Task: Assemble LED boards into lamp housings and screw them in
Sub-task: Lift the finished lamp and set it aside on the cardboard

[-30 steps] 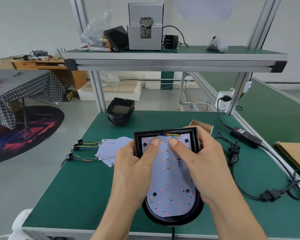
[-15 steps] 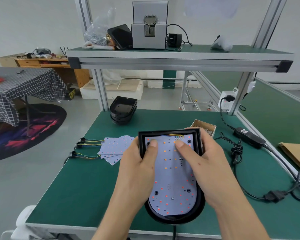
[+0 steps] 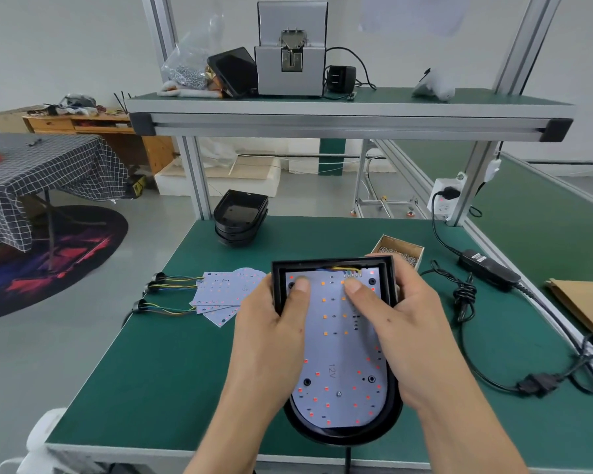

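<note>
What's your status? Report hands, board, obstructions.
Left hand and right hand grip housing, thumbs on LED board. Board seated inside, no screws visible. Nothing in the way.

LED board in housing; spare boards left; screw box behind

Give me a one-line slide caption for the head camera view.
Both hands, left hand and right hand, grip the lamp housing, thumbs pressing the LED board.
</note>
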